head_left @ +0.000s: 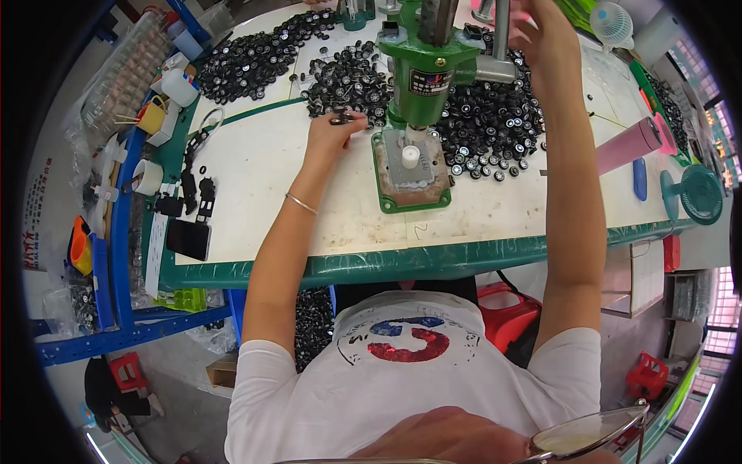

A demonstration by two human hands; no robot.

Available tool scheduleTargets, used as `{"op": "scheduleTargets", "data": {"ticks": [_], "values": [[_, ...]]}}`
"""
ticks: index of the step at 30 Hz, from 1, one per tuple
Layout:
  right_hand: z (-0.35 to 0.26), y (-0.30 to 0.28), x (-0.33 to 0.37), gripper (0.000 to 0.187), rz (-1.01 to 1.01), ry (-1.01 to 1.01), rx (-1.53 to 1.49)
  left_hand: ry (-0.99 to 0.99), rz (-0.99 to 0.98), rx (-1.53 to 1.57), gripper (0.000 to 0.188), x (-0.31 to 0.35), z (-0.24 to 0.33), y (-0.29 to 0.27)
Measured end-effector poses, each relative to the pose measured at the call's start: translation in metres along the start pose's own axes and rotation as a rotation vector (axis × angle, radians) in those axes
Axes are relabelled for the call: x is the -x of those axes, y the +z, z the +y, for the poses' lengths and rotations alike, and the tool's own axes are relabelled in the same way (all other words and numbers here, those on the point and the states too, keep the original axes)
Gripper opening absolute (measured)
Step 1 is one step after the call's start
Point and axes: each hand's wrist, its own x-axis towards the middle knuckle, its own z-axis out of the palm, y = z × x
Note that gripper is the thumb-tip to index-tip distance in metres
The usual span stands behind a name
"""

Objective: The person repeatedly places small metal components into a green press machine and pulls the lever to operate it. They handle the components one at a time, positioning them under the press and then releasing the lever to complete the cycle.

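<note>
My left hand (334, 138) is closed in a pinch on a small black part (340, 119), at the near edge of a pile of black wheels with thin metal pins (352, 81). The part's exact shape is too small to tell. A green bench press (423, 89) stands right of this hand. On its base plate (386, 203) sits a white round piece (410, 157), below the ram. My right hand (547, 46) is raised beside the press's metal lever (502, 31), its fingers loosely bent and apart. Whether it touches the lever is unclear.
More black wheels (495, 124) lie right of the press, and another pile (247, 66) at far left. A pink tumbler (630, 147) and teal fan (692, 193) stand at right. A phone (188, 240) lies near the table's left edge, beside a blue rack (124, 232).
</note>
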Motion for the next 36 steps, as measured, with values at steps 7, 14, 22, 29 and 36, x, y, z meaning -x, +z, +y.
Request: {"op": "scheduleTargets", "data": {"ticks": [7, 14, 22, 29, 36], "values": [[0.030, -0.080, 0.109, 0.023, 0.099, 0.375, 0.298, 0.546, 0.074, -0.573, 0.033, -0.027, -0.022, 0.012], [0.053, -0.091, 0.191, 0.023, -0.191, 0.304, 0.844, 0.076, -0.094, 0.377, 0.021, -0.003, -0.002, -0.007], [0.080, -0.078, 0.192, 0.013, -0.184, 0.047, 1.086, 0.049, -0.307, 0.720, 0.030, 0.025, 0.013, -0.004], [0.077, -0.015, 0.158, 0.020, -0.221, 0.419, 0.314, 0.075, -0.203, 0.594, 0.015, 0.043, 0.019, 0.014], [0.103, 0.042, 0.149, 0.030, -0.254, 0.437, 0.278, 0.108, -0.192, 0.551, 0.012, 0.057, 0.022, 0.028]]}}
